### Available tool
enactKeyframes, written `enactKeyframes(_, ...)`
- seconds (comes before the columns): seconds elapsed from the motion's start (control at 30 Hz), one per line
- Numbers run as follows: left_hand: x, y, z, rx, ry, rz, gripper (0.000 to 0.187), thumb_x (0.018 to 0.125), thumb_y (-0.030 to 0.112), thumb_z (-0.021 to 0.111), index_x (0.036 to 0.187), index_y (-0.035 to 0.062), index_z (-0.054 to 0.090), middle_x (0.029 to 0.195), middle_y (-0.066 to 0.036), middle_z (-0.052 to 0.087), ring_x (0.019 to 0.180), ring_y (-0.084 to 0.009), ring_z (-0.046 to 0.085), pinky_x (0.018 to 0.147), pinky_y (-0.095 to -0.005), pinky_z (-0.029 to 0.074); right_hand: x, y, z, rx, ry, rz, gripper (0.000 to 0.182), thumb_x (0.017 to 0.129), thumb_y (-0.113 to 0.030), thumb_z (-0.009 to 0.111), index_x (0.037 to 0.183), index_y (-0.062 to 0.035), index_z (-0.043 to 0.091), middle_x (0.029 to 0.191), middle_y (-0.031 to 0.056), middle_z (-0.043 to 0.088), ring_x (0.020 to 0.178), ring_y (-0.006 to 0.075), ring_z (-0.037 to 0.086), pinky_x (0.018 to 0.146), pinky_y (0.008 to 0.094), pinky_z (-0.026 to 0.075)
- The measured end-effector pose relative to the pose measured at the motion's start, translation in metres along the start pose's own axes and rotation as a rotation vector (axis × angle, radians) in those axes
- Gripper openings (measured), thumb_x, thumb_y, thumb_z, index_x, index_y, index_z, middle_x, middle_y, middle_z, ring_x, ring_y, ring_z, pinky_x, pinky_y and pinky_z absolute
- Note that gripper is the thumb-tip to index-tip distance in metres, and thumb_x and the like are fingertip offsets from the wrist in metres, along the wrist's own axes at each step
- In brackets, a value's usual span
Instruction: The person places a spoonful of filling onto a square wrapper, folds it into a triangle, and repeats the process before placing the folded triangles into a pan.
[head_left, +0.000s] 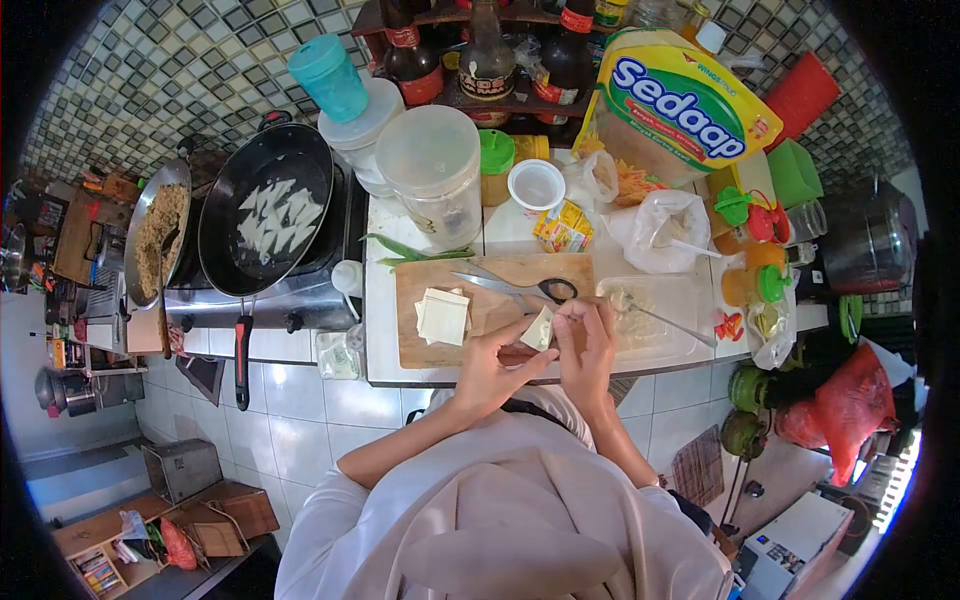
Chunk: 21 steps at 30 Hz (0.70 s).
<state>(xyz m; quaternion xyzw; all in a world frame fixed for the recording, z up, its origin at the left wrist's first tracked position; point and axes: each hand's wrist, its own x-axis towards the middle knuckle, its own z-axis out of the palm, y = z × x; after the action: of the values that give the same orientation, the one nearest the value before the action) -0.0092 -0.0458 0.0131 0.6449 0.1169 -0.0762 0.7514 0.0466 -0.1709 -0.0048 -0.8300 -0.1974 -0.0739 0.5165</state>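
Both hands are raised over the front edge of the wooden board (420,345). Between the fingers of my left hand (495,370) is a small pale folded wrapper (540,332). My right hand (587,350) pinches at the wrapper's right side, its fingertips bent together. A stack of square wrappers (442,317) lies on the left part of the board. Behind the hands lie scissors with black handles (557,290) and a knife (490,283). To the right, a shallow clear tray (680,340) holds a pale mixture and a metal spoon (665,320).
On the stove at left are a black pan (265,260) with white pieces and a pan of brown filling (160,225). Tall plastic containers (428,165), a white cup (536,186) and a plastic bag (665,232) stand behind the board. Green chillies (420,252) lie along its back edge.
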Motion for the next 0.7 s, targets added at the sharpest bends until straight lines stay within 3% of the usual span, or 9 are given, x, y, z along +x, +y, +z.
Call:
enactKeyframes(0.03, 0.000, -0.002, -0.001, -0.015, -0.004, 0.014, 0.043, 0.076, 0.007, 0.060, 0.115, -0.0014, 0.045, 0.081, -0.008, 0.060, 0.076, -0.0124, 0.059, 0.068, -0.0240, 0.049, -0.001, -0.003, -0.001, 0.000, -0.001, 0.000, 0.009, 0.074, -0.005, 0.056, 0.083, -0.0027, 0.052, 0.081, 0.0089, 0.048, 0.074, 0.0231, 0.045, 0.068, 0.0331, 0.035)
enactKeyframes(0.1, 0.001, -0.010, -0.002, -0.032, -0.009, 0.026, 0.040, 0.077, 0.006, 0.059, 0.115, -0.0017, 0.046, 0.081, -0.008, 0.060, 0.076, -0.0127, 0.059, 0.069, -0.0243, 0.049, -0.002, -0.010, -0.003, 0.429, -0.063, 0.393, 0.009, 0.075, -0.004, 0.056, 0.084, -0.0015, 0.053, 0.078, 0.0063, 0.048, 0.074, 0.0175, 0.047, 0.065, 0.0298, 0.037)
enactKeyframes(0.23, 0.003, -0.016, -0.001, -0.202, -0.037, 0.032, 0.032, 0.083, 0.007, 0.049, 0.113, -0.0026, 0.046, 0.081, -0.008, 0.059, 0.076, -0.0122, 0.058, 0.070, -0.0251, 0.049, 0.002, -0.004, -0.011, 0.202, -0.069, 0.157, 0.011, 0.077, -0.002, 0.054, 0.089, -0.0007, 0.054, 0.082, 0.0052, 0.049, 0.074, 0.0125, 0.046, 0.066, 0.0271, 0.043)
enactKeyframes(0.33, 0.004, -0.016, -0.004, -0.318, -0.078, -0.025, 0.030, 0.086, 0.009, 0.045, 0.113, -0.0027, 0.046, 0.081, -0.007, 0.058, 0.075, -0.0111, 0.057, 0.069, -0.0256, 0.050, 0.003, -0.001, -0.015, 0.343, -0.198, 0.240, 0.015, 0.079, -0.002, 0.053, 0.094, 0.0012, 0.054, 0.087, 0.0067, 0.052, 0.078, 0.0109, 0.049, 0.065, 0.0245, 0.046)
enactKeyframes(0.4, 0.005, -0.018, -0.008, -0.393, -0.100, -0.073, 0.029, 0.087, 0.011, 0.044, 0.113, -0.0027, 0.047, 0.081, -0.007, 0.058, 0.073, -0.0106, 0.056, 0.068, -0.0256, 0.051, 0.005, -0.008, -0.019, 0.711, -0.281, 0.438, 0.019, 0.080, -0.002, 0.053, 0.098, 0.0038, 0.053, 0.090, 0.0079, 0.054, 0.080, 0.0089, 0.052, 0.063, 0.0210, 0.046)
enactKeyframes(0.53, 0.008, -0.017, -0.012, -0.351, -0.111, -0.050, 0.030, 0.084, 0.011, 0.050, 0.111, -0.0025, 0.048, 0.082, -0.006, 0.057, 0.071, -0.0095, 0.056, 0.066, -0.0247, 0.051, 0.004, -0.003, -0.024, 0.694, -0.354, 0.542, 0.020, 0.078, -0.003, 0.056, 0.097, 0.0047, 0.054, 0.085, 0.0059, 0.057, 0.078, 0.0083, 0.054, 0.062, 0.0200, 0.044)
enactKeyframes(0.6, 0.006, -0.012, -0.012, -0.289, -0.108, -0.053, 0.031, 0.083, 0.012, 0.052, 0.110, -0.0028, 0.048, 0.084, -0.006, 0.058, 0.072, -0.0093, 0.056, 0.065, -0.0243, 0.051, 0.003, -0.001, -0.022, 0.619, -0.330, 0.539, 0.017, 0.077, -0.005, 0.059, 0.091, 0.0036, 0.057, 0.074, 0.0022, 0.057, 0.062, 0.0052, 0.049, 0.054, 0.0184, 0.039)
enactKeyframes(0.7, 0.005, -0.008, -0.011, -0.226, -0.086, -0.018, 0.030, 0.082, 0.012, 0.055, 0.107, -0.0038, 0.050, 0.084, -0.007, 0.059, 0.072, -0.0091, 0.056, 0.064, -0.0227, 0.050, 0.001, 0.004, -0.020, 0.548, -0.327, 0.526, 0.013, 0.076, -0.005, 0.060, 0.086, 0.0025, 0.058, 0.071, 0.0015, 0.056, 0.060, 0.0052, 0.048, 0.053, 0.0185, 0.039)
